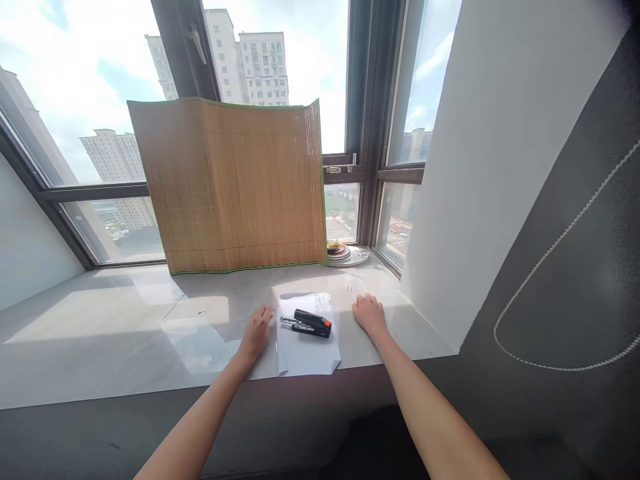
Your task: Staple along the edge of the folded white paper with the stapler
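White papers (305, 353) lie on the windowsill between my hands, with writing showing near the upper right corner. On them rests a black stapler (313, 323) with an orange mark at its right end. My left hand (257, 331) rests on the sill just left of the papers, its fingers curled together; whether anything is in them is hidden. To the right of the papers, my right hand (369, 313) lies on the sill with fingers folded under, apart from the stapler. What its fingers may cover cannot be seen.
A brown bamboo mat (250, 187) with green edging stands against the window behind the papers. Stacked plates (350, 257) sit at its right end. Small staple-like bits (349, 289) lie on the tiled sill (200, 347). A beaded cord (550, 250) hangs at the right.
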The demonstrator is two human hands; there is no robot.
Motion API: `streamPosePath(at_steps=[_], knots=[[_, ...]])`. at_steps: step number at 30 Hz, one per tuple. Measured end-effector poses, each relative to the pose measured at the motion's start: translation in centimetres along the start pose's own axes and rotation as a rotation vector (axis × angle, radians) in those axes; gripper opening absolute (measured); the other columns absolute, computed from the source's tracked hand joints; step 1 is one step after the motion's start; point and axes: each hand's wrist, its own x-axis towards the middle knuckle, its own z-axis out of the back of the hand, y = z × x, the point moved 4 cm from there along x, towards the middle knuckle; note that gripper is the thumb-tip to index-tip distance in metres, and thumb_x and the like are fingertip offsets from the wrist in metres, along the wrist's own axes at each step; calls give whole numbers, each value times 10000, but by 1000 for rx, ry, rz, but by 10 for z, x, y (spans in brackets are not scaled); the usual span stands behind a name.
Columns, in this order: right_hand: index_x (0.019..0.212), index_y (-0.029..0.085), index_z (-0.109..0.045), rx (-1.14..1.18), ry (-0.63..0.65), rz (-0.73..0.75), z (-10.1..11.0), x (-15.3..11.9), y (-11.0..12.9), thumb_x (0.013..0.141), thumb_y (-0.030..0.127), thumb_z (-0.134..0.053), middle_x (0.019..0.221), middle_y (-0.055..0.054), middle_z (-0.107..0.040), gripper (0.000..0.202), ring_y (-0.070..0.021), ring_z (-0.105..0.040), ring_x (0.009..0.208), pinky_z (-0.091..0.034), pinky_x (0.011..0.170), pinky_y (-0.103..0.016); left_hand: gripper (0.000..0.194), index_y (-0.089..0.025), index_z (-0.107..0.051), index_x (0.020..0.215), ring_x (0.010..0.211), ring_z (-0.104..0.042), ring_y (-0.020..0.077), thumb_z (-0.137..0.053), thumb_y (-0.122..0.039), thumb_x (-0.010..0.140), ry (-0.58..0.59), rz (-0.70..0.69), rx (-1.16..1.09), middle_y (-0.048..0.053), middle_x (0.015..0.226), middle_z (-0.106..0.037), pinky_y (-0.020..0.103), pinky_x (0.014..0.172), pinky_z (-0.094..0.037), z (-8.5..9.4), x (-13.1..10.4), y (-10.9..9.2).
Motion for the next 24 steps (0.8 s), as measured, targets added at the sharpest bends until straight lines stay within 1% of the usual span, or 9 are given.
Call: streamPosePath(at_steps=[2, 7, 12, 15, 18, 21, 23, 24], knots=[[1102, 163, -686, -2, 4, -2, 1, -1, 0, 1049, 257, -394, 1193, -165, -635, 311, -287, -568, 1149, -385, 924, -381, 362, -162, -650, 1210, 1020, -664, 256, -374, -56, 1002, 17, 0, 21, 131, 1122, -674, 359, 863, -535, 0, 0, -1], [1105, 160, -688, -9, 16, -11, 4, -2, 1, 1044, 247, -398, 1207, -170, -635, 308, -284, -566, 1155, -390, 927, -374, 325, -157, -622, 1275, 1108, -651, 287, -400, -137, 1039, 27, 31, 26, 147, 1221, -696, 407, 947, -506, 2, 1, -3], [1116, 159, -689, -10, 26, -11, 7, -4, 2, 1045, 254, -393, 1197, -165, -634, 319, -280, -570, 1141, -398, 935, -378, 266, -173, -662, 1134, 1041, -629, 294, -427, -126, 1017, 84, 46, 69, 128, 1091, -710, 403, 916, -484, 5, 3, -6], [1143, 154, -689, -14, 44, -7, 8, -6, 2, 1049, 256, -381, 1210, -174, -627, 338, -284, -566, 1149, -399, 948, -383, 279, -177, -680, 1126, 1067, -602, 294, -433, -118, 1010, 79, 47, 92, 128, 1128, -689, 401, 928, -463, 7, 1, -8], [1153, 147, -693, -26, 55, -7, 11, -8, 4, 1052, 252, -367, 1209, -183, -622, 357, -293, -563, 1158, -403, 952, -389, 289, -180, -707, 1136, 1087, -591, 296, -447, -136, 1016, 76, 91, 108, 135, 1159, -673, 408, 930, -453, 7, -1, -4], [1131, 144, -708, -38, 64, -16, 16, -9, 5, 1045, 246, -372, 1181, -182, -627, 362, -295, -564, 1145, -410, 941, -386, 299, -182, -732, 1105, 1085, -603, 288, -449, -136, 1020, 119, 149, 91, 134, 1132, -682, 408, 935, -457, 4, 4, -1], [1131, 143, -719, -43, 72, -10, 20, -9, 6, 1041, 244, -375, 1167, -181, -630, 370, -293, -567, 1128, -411, 925, -382, 297, -187, -741, 1065, 1093, -613, 280, -458, -113, 1011, 144, 195, 45, 125, 1108, -691, 411, 960, -462, 6, 7, -5], [1138, 141, -724, -48, 85, 1, 20, -10, 6, 1040, 241, -375, 1164, -185, -631, 376, -293, -568, 1120, -409, 913, -381, 287, -187, -739, 1061, 1113, -612, 281, -477, -89, 993, 135, 225, 18, 125, 1127, -690, 418, 979, -464, 10, 6, -9]])
